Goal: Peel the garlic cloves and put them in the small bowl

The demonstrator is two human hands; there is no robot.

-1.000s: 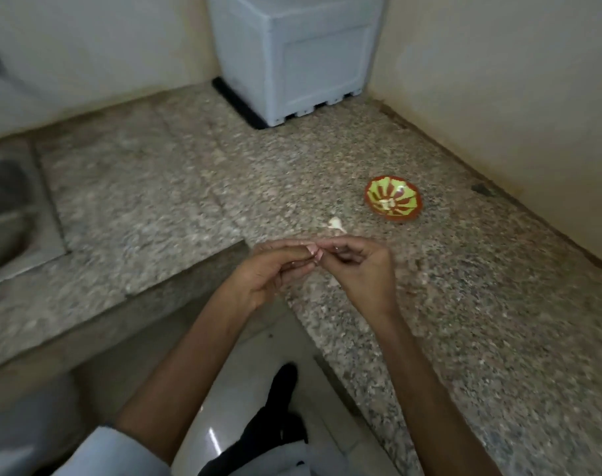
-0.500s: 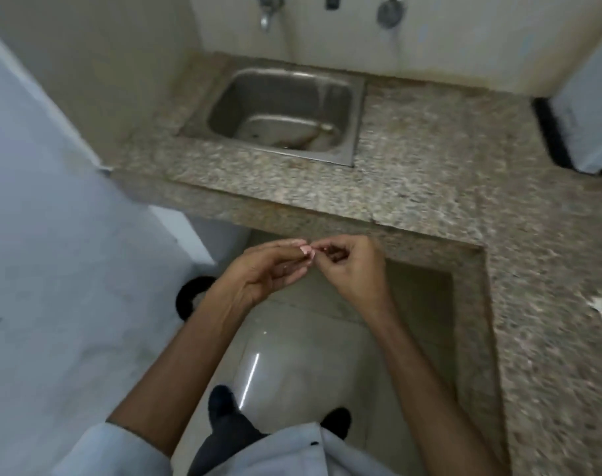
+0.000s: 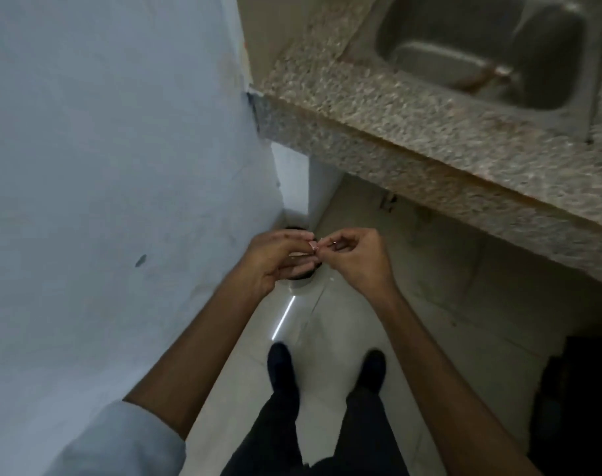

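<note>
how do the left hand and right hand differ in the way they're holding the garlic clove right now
The left hand has its fingers fairly extended toward the clove, while the right hand has its fingers curled tight, knuckles up. The left arm shows a pale rolled sleeve; the right arm is bare as far as the view shows. Both pinch the small pinkish garlic clove at their fingertips, above the pale tiled floor.

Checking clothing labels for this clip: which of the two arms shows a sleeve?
The left arm, beside the pale wall: a light sleeve covers it near the bottom-left corner. The right arm is bare to the frame's edge.
</note>
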